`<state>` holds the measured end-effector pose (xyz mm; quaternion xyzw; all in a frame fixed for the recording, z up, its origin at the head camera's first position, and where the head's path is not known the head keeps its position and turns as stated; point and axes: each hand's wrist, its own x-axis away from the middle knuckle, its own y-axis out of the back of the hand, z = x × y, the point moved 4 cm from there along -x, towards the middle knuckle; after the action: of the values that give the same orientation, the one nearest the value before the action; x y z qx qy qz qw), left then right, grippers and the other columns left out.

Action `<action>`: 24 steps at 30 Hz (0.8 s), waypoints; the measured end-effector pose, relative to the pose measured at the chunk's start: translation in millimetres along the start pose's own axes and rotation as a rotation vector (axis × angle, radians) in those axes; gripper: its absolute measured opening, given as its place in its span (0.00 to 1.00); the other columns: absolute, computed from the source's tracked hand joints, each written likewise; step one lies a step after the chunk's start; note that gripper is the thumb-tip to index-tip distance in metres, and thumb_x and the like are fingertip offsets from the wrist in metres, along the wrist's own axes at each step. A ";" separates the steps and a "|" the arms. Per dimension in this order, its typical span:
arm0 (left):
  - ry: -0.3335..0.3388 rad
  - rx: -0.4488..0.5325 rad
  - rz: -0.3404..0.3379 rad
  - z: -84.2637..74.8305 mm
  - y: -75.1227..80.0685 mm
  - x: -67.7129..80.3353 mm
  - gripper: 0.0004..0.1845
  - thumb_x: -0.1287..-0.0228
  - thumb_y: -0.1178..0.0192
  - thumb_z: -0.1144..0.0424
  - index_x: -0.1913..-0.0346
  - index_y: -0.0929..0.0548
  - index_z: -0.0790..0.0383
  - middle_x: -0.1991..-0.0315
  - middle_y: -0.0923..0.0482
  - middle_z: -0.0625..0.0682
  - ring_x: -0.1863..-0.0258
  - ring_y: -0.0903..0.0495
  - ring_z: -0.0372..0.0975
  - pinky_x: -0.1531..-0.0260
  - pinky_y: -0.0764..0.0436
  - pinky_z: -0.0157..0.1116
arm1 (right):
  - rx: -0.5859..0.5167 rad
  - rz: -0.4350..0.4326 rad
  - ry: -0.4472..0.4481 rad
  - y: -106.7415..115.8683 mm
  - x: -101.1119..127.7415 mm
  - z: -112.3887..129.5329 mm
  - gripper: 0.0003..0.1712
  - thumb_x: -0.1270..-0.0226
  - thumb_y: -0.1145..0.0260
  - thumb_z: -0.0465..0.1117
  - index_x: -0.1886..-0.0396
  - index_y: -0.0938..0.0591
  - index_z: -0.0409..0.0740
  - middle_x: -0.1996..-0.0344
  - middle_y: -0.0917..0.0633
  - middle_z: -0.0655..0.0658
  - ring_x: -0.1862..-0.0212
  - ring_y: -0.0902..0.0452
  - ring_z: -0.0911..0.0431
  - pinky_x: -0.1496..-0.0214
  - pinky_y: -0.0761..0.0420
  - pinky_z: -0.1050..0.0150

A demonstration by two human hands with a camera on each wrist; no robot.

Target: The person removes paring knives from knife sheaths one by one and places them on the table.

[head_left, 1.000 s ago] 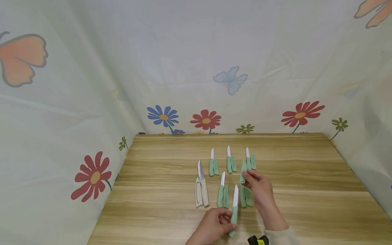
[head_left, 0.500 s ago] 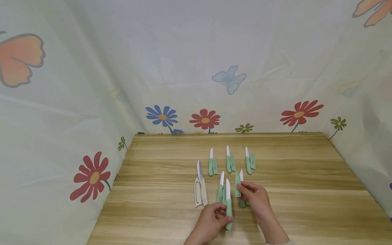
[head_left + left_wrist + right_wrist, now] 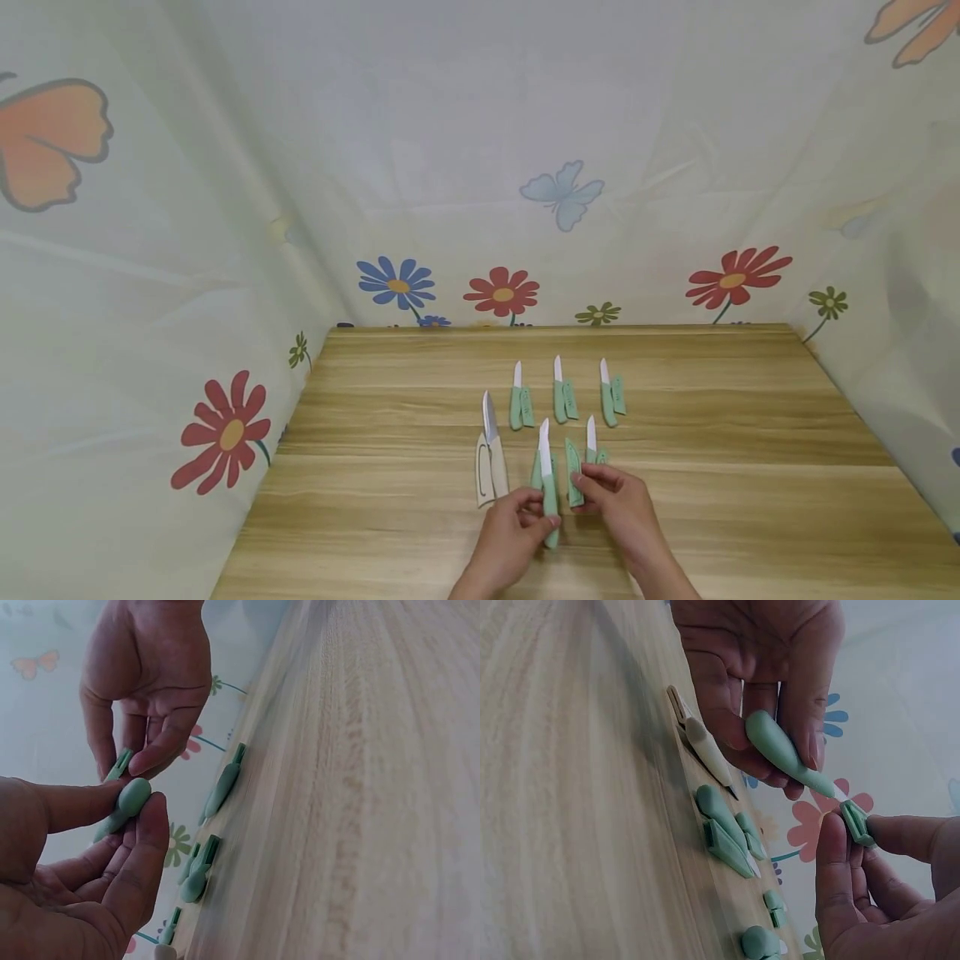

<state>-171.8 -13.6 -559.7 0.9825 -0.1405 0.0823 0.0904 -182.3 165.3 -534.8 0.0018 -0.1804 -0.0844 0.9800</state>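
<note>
In the head view my left hand [image 3: 508, 537] pinches the handle of a green-handled paring knife [image 3: 551, 498], its pale blade pointing away from me. To its right, my right hand [image 3: 622, 512] holds a green knife sheath [image 3: 573, 473] between thumb and fingers. Blade and sheath stand side by side, slightly apart, in this view. The right wrist view shows the knife handle [image 3: 780, 750] in the left hand, with the blade end beside the sheath [image 3: 857, 823]. From the left wrist, the handle's rounded butt [image 3: 135, 796] overlaps part of the sheath.
Three green knives, one of them a paring knife [image 3: 559, 396], lie in a back row with sheaths beside them. Two more lie nearer, partly hidden by my hands, including one knife [image 3: 591, 433]. A beige knife [image 3: 498, 467] with its sheath [image 3: 483, 475] lies left on the wooden table [image 3: 360, 500].
My left hand has carried the knife left and slightly away from me. My right hand has brought the sheath left and toward me, down beside the blade.
</note>
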 end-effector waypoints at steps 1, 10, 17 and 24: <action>0.001 0.001 -0.003 -0.1 0.4 -0.3 0.16 0.36 0.28 0.63 0.48 0.16 0.62 0.60 0.15 0.47 0.65 0.17 0.34 0.71 0.17 0.28 | -0.004 -0.001 -0.004 -0.7 0.9 -1.0 0.21 0.30 0.30 0.35 0.42 0.19 0.27 0.64 0.11 0.44 0.69 0.13 0.52 0.59 0.10 0.60; -0.011 0.004 -0.042 -2.5 1.3 -2.2 0.15 0.36 0.28 0.62 0.49 0.15 0.61 0.61 0.15 0.46 0.63 0.16 0.33 0.68 0.16 0.27 | -0.014 0.001 -0.016 -3.1 7.9 -8.7 0.22 0.30 0.31 0.34 0.42 0.20 0.25 0.61 0.10 0.42 0.68 0.13 0.51 0.60 0.10 0.59; -0.013 -0.001 -0.058 -4.3 1.7 -2.9 0.14 0.36 0.28 0.62 0.49 0.15 0.61 0.61 0.15 0.46 0.63 0.17 0.33 0.67 0.17 0.26 | -0.056 0.045 -0.005 -6.6 13.1 -13.4 0.22 0.32 0.31 0.31 0.42 0.20 0.22 0.59 0.10 0.39 0.67 0.13 0.52 0.60 0.10 0.57; -0.021 0.012 -0.064 -4.2 0.7 -3.3 0.14 0.36 0.28 0.63 0.49 0.15 0.62 0.61 0.15 0.46 0.63 0.16 0.33 0.68 0.17 0.26 | -0.070 0.069 -0.019 -7.7 16.3 -17.5 0.22 0.31 0.31 0.31 0.41 0.20 0.23 0.57 0.09 0.38 0.65 0.12 0.54 0.60 0.10 0.57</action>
<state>-175.7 -12.6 -556.1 0.9878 -0.1096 0.0699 0.0855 -162.3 154.6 -545.6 -0.0396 -0.1865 -0.0566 0.9800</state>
